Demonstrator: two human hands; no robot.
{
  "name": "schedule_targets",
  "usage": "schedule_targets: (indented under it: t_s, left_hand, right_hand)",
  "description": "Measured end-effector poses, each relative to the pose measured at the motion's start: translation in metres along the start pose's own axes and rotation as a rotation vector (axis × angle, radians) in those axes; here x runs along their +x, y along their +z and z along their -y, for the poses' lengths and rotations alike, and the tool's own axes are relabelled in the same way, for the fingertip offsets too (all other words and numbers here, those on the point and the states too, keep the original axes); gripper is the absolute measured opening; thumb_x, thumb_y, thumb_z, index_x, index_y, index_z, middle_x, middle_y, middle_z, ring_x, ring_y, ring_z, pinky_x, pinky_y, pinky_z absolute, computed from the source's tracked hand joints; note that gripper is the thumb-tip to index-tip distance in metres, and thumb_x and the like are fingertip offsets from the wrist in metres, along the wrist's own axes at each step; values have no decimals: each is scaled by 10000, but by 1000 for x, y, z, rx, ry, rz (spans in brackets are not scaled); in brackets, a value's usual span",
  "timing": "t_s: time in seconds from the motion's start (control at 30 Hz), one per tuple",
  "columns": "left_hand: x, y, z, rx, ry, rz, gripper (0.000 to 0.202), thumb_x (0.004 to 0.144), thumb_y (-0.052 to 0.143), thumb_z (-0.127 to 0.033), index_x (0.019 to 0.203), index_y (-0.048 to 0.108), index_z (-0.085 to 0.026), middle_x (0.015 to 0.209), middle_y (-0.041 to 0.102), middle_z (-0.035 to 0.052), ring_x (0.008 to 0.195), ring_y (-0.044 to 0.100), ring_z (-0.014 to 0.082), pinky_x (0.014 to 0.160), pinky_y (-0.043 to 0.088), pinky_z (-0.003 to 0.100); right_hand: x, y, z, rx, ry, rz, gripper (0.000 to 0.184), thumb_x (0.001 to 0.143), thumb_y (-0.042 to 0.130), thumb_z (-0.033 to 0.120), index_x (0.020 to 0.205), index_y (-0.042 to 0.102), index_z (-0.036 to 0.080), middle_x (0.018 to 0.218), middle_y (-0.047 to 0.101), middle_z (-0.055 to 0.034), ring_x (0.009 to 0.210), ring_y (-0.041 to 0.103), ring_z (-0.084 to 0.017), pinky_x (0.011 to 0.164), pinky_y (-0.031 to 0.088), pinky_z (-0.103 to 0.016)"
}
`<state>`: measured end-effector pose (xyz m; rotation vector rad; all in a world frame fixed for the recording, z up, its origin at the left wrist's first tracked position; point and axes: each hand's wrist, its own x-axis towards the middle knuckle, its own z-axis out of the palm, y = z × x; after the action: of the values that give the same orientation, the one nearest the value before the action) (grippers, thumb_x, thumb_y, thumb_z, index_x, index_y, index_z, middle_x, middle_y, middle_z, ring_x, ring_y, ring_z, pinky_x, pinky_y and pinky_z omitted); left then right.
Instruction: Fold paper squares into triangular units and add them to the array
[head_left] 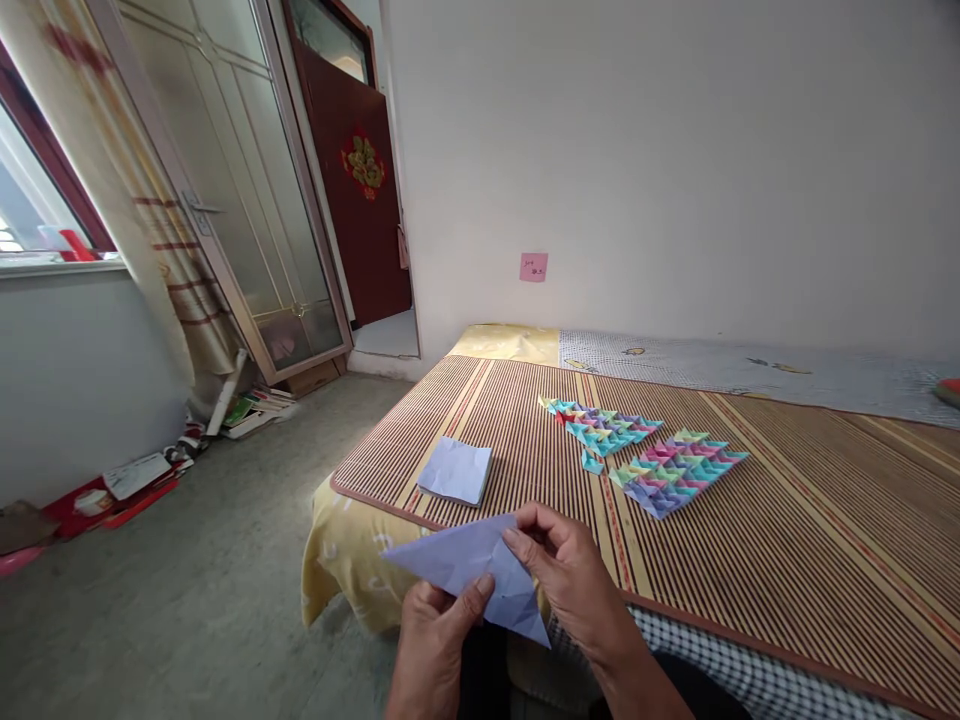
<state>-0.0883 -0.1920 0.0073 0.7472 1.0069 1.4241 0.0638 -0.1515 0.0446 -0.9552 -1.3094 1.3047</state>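
Observation:
A creased sheet of lavender paper (457, 558), folded into a rough triangle, is held over my lap in front of the bed edge. My left hand (442, 625) grips its lower edge, thumb on top and fingers hidden underneath. At the upper right corner, my right hand (559, 565) pinches the paper between thumb and index finger. Just beyond lies a stack of square pale paper (455, 470) on the mat. Farther right are two groups of folded colored paper pieces (604, 425), (679, 470), with one small turquoise piece (592, 462) lying apart.
A striped bamboo mat (525, 400) covers the bed, with a yellow cloth (352, 550) hanging over its near left corner. A pink note (533, 267) is stuck on the wall. Books (259, 410) and a red tray (75, 515) lie on the floor at left, near a glass door (232, 150).

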Motion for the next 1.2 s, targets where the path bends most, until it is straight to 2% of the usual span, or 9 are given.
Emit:
schedule_targets:
  t_s: [0.3, 0.4, 0.5, 0.6, 0.7, 0.8, 0.93, 1.1, 1.2]
  left_hand:
    - [15, -16, -24, 31, 175, -65, 460, 785, 860, -529, 580, 693, -153, 563, 590, 8, 560, 509, 139, 560, 429, 246]
    - [19, -19, -29, -29, 218, -114, 466, 761, 854, -594, 685, 758, -145, 634, 655, 37, 606, 541, 146, 579, 462, 236]
    - [19, -16, -23, -19, 177, -6, 483, 765, 840, -617, 868, 808, -146, 781, 721, 68, 700, 586, 176, 619, 500, 254]
    - [13, -4, -13, 59, 90, 106, 430, 720, 909, -528, 650, 723, -146, 702, 680, 49, 676, 556, 159, 617, 471, 242]
    - [7, 9, -8, 14, 39, 69, 458, 714, 921, -485, 565, 644, -152, 626, 621, 18, 613, 491, 128, 583, 426, 233]
    - [8, 16, -9, -38, 38, 47, 417, 706, 929, -463, 618, 674, -145, 604, 583, -7, 588, 454, 113, 552, 398, 225]
    - [16, 13, -10, -67, 65, -24, 383, 678, 954, -430, 669, 700, -144, 596, 562, -27, 570, 441, 103, 538, 401, 222]
    - [26, 3, -8, -112, 72, -130, 385, 638, 985, -407, 744, 739, -131, 614, 583, -32, 570, 496, 101, 521, 413, 210]
    - [29, 1, -9, -173, 45, -151, 384, 624, 999, -363, 772, 733, -128, 621, 603, -38, 535, 509, 86, 472, 410, 190]
  right_hand:
    - [-1, -20, 0, -54, 21, -18, 472, 774, 830, 639, 773, 708, 184, 712, 624, -14, 652, 555, -161, 574, 446, -260]
    - [0, -24, -1, -18, 34, -42, 459, 774, 838, 626, 802, 710, 187, 735, 640, -17, 654, 565, -161, 572, 457, -261]
    - [1, -21, -2, 34, 34, -60, 470, 751, 859, 622, 798, 698, 183, 733, 639, -12, 653, 565, -154, 580, 467, -255]
    - [2, -14, -2, 40, 26, -48, 461, 747, 870, 603, 791, 697, 178, 727, 644, -9, 662, 576, -155, 589, 473, -250]
    - [1, -9, -1, 50, 23, -41, 444, 767, 860, 591, 824, 705, 179, 755, 674, -17, 684, 612, -165, 606, 495, -253]
    - [-1, -9, -2, 77, 44, 25, 428, 792, 846, 573, 897, 722, 177, 827, 722, -37, 753, 669, -190, 688, 540, -281]
    - [-5, -10, -9, 31, 133, 213, 332, 806, 848, 472, 863, 726, 169, 803, 728, -29, 767, 688, -197, 735, 541, -295]
    - [-14, -18, -12, -87, 173, 194, 218, 829, 792, 319, 745, 646, 180, 671, 627, 19, 619, 595, -139, 587, 459, -238]
    - [-20, -30, -8, -112, 152, 220, 159, 895, 709, 313, 809, 664, 187, 683, 653, 2, 631, 636, -161, 628, 529, -274]
